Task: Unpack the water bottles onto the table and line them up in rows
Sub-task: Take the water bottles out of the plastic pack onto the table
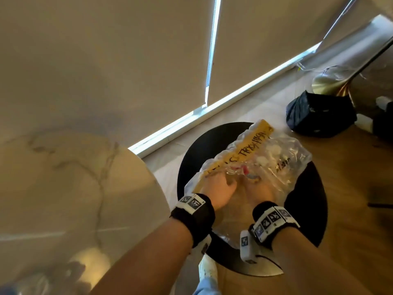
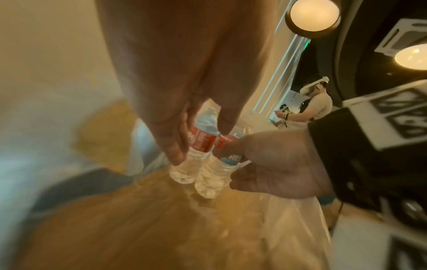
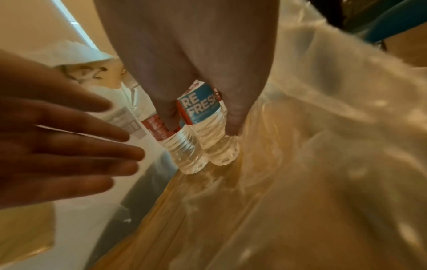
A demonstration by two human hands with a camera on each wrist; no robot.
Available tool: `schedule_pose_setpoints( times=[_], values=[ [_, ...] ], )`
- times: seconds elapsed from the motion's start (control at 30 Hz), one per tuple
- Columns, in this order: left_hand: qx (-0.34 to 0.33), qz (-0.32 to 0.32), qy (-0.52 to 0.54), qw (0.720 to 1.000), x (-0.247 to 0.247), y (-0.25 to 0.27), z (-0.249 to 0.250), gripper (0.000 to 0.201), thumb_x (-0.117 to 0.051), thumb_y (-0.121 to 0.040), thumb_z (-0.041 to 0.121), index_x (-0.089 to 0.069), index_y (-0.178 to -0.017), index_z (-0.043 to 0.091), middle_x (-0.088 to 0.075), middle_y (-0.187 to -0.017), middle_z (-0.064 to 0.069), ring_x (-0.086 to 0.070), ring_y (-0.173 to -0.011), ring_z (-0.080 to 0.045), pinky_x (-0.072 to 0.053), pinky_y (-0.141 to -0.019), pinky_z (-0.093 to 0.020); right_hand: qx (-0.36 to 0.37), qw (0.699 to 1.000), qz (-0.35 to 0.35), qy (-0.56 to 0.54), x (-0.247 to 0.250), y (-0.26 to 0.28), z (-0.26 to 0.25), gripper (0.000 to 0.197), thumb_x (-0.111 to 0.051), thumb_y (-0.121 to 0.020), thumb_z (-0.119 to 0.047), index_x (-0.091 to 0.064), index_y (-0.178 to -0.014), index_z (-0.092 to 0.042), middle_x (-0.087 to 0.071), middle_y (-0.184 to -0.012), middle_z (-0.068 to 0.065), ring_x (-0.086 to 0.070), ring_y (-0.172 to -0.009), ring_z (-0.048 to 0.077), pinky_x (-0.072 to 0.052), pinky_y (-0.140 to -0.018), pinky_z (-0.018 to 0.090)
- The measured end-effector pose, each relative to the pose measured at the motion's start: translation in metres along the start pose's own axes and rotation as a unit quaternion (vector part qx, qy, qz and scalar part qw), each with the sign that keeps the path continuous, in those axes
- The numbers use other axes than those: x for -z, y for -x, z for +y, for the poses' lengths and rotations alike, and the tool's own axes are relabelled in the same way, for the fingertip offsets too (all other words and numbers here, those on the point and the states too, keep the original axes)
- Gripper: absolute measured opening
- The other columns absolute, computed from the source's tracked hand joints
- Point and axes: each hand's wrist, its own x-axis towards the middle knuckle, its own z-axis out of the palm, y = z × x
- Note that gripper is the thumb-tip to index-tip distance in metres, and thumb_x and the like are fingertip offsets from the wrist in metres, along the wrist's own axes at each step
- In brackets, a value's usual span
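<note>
A clear plastic pack wrap [image 1: 282, 167] with a yellow handwritten strip [image 1: 251, 145] lies on a round black stool [image 1: 310, 188]. Both hands reach into it. My right hand [image 1: 259, 192] [image 3: 184, 54] grips a water bottle with a blue "REFRESH" label [image 3: 201, 109] [image 2: 212, 175], thumb and fingers on either side. A second bottle with a red label [image 3: 182, 153] [image 2: 201, 140] stands touching it. My left hand [image 1: 219, 188] [image 3: 69, 142] [image 2: 173, 91] is beside that second bottle with fingers straight and spread. The other bottles are hidden by the crumpled wrap.
The round marble table [image 1: 63, 177] is at the left, close to the stool. On the wooden floor behind lie a dark bag [image 1: 319, 116] and a gold lamp base [image 1: 325, 84]. Another person [image 2: 316, 106] stands far off.
</note>
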Motion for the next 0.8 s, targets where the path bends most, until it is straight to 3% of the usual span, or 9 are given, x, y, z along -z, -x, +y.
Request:
schedule_pose_setpoints(
  times=[0.13, 0.2, 0.3, 0.4, 0.47, 0.53, 0.63, 0.7, 0.8],
  values=[
    [0.038, 0.022, -0.002, 0.999, -0.033, -0.052, 0.0, 0.032, -0.038, -0.091, 0.059, -0.057, -0.113, 0.046, -0.065, -0.103, 0.019, -0.064, -0.092, -0.007, -0.058, -0.084, -0.034, 0.002, 0.999, -0.035, 0.039, 0.009, -0.016, 0.003, 0.049, -0.041, -0.102, -0.038, -0.05, -0.138, -0.007, -0.051, -0.142, 0.018, -0.047, -0.132, 0.034, -0.035, -0.111, 0.039],
    [0.052, 0.001, 0.012, 0.999, -0.047, -0.065, -0.003, 0.026, -0.047, -0.089, 0.056, -0.062, -0.104, 0.041, -0.067, -0.097, 0.016, -0.066, -0.09, -0.009, -0.058, -0.086, -0.039, 0.008, 0.999, -0.018, 0.026, 0.015, -0.025, 0.007, 0.038, -0.044, -0.099, -0.045, -0.054, -0.131, -0.026, -0.053, -0.138, 0.003, -0.047, -0.127, 0.023, -0.03, -0.103, 0.027],
    [0.086, -0.016, 0.046, 0.995, -0.04, -0.069, 0.005, 0.015, -0.057, -0.095, 0.038, -0.068, -0.101, 0.03, -0.07, -0.099, 0.005, -0.068, -0.094, -0.017, -0.057, -0.09, -0.04, 0.004, 1.0, 0.0, -0.013, 0.017, -0.027, 0.017, 0.013, -0.055, -0.089, -0.055, -0.056, -0.085, -0.043, -0.058, -0.097, -0.012, -0.05, -0.082, 0.004, -0.033, -0.085, 0.025],
    [0.103, -0.035, 0.041, 0.993, -0.027, -0.061, 0.012, 0.02, -0.056, -0.099, 0.037, -0.069, -0.112, 0.028, -0.07, -0.107, 0.004, -0.067, -0.1, -0.017, -0.051, -0.08, -0.025, 0.053, 0.998, -0.028, 0.025, 0.015, -0.036, 0.03, 0.029, -0.057, -0.076, -0.072, -0.057, -0.094, -0.051, -0.059, -0.104, -0.02, -0.056, -0.095, 0.007, -0.041, -0.088, 0.028],
    [0.108, -0.025, 0.041, 0.993, -0.014, -0.048, 0.015, 0.021, -0.055, -0.1, 0.042, -0.067, -0.113, 0.031, -0.068, -0.103, 0.009, -0.067, -0.096, -0.015, -0.043, -0.065, -0.016, 0.067, 0.995, -0.074, 0.025, 0.018, -0.038, 0.03, 0.053, -0.062, -0.071, -0.073, -0.062, -0.115, -0.043, -0.062, -0.113, -0.019, -0.061, -0.109, 0.013, -0.045, -0.092, 0.03],
    [0.111, -0.019, 0.074, 0.991, 0.001, -0.03, 0.022, 0.021, -0.058, -0.098, 0.046, -0.067, -0.11, 0.032, -0.067, -0.095, 0.011, -0.067, -0.087, -0.011, -0.045, -0.061, -0.015, 0.053, 0.989, -0.133, 0.042, 0.024, -0.033, 0.026, 0.055, -0.071, -0.074, -0.058, -0.066, -0.118, -0.026, -0.066, -0.114, -0.01, -0.064, -0.109, 0.019, -0.05, -0.091, 0.033],
    [0.106, -0.026, 0.1, 0.989, 0.018, -0.007, 0.025, 0.022, -0.064, -0.095, 0.042, -0.067, -0.11, 0.027, -0.065, -0.089, 0.009, -0.064, -0.079, -0.008, -0.048, -0.064, -0.018, 0.061, 0.982, -0.176, 0.022, 0.026, -0.021, 0.022, 0.036, -0.079, -0.074, -0.036, -0.071, -0.105, -0.02, -0.073, -0.104, 0.001, -0.068, -0.096, 0.017, -0.055, -0.09, 0.04],
    [0.08, -0.042, 0.08, 0.993, 0.021, 0.0, 0.027, 0.022, -0.062, -0.097, 0.033, -0.067, -0.114, 0.021, -0.06, -0.088, 0.007, -0.061, -0.081, -0.013, -0.048, -0.066, -0.02, 0.076, 0.978, -0.174, 0.091, 0.023, -0.011, 0.022, 0.041, -0.079, -0.068, -0.046, -0.071, -0.098, -0.019, -0.072, -0.095, 0.0, -0.067, -0.085, 0.016, -0.055, -0.081, 0.037],
    [0.093, -0.074, 0.096, 0.988, 0.023, -0.002, 0.031, 0.021, -0.06, -0.098, 0.03, -0.066, -0.116, 0.021, -0.053, -0.085, 0.012, -0.059, -0.079, -0.01, -0.034, -0.049, -0.007, 0.082, 0.984, -0.145, 0.071, 0.023, -0.002, 0.026, 0.031, -0.081, -0.066, -0.041, -0.073, -0.091, -0.024, -0.074, -0.087, -0.004, -0.07, -0.085, 0.022, -0.056, -0.083, 0.045]
  ],
)
